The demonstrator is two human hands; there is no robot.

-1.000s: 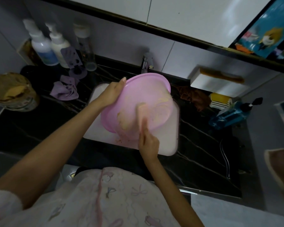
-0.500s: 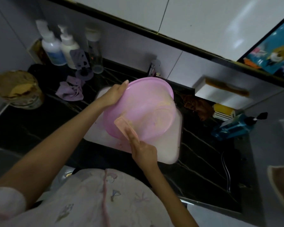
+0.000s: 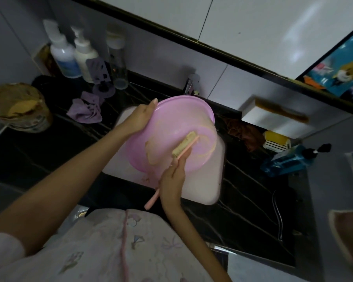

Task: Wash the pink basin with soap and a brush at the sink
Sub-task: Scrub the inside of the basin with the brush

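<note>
Over the white sink [image 3: 202, 186], set into a black veined counter [image 3: 253, 210]: pink basin [image 3: 177, 119] held above it and tilted, its smeared face turned up toward the camera. Whether inside or underside, hard to tell. Left hand [image 3: 140, 119] clamped on the basin's left rim, fingers reaching along the edge, thumb hidden. Right hand [image 3: 172, 180] wrapped round the pink handle of a scrubbing brush [image 3: 184, 144], one finger stretched along the handle toward the head, the handle's end poking out below the hand. Bristles pressed against the basin near its middle, in a patch of yellowish soap [image 3: 151, 153] spread in curved streaks. A few specks of the same colour on the sink wall under the basin.

Behind the basin, against the wall, a chrome tap [image 3: 190, 84], partly hidden. Far left on the counter, two white pump bottles [image 3: 63, 55] side by side, a clear bottle [image 3: 116, 58] just right of them, a crumpled purple cloth [image 3: 86, 110] in front, and a round tin [image 3: 16, 106] with a gold top nearer the counter's front edge. Right of the sink, a brown cloth [image 3: 245, 131], a yellow-and-white object [image 3: 275, 139] too blurred to name, and a blue pump bottle [image 3: 287, 163] lying on its side. Above those, a white wall shelf [image 3: 251, 115] bearing a brown comb [image 3: 281, 113]. At the bottom, a pale patterned garment [image 3: 110, 251] on the person's front.
</note>
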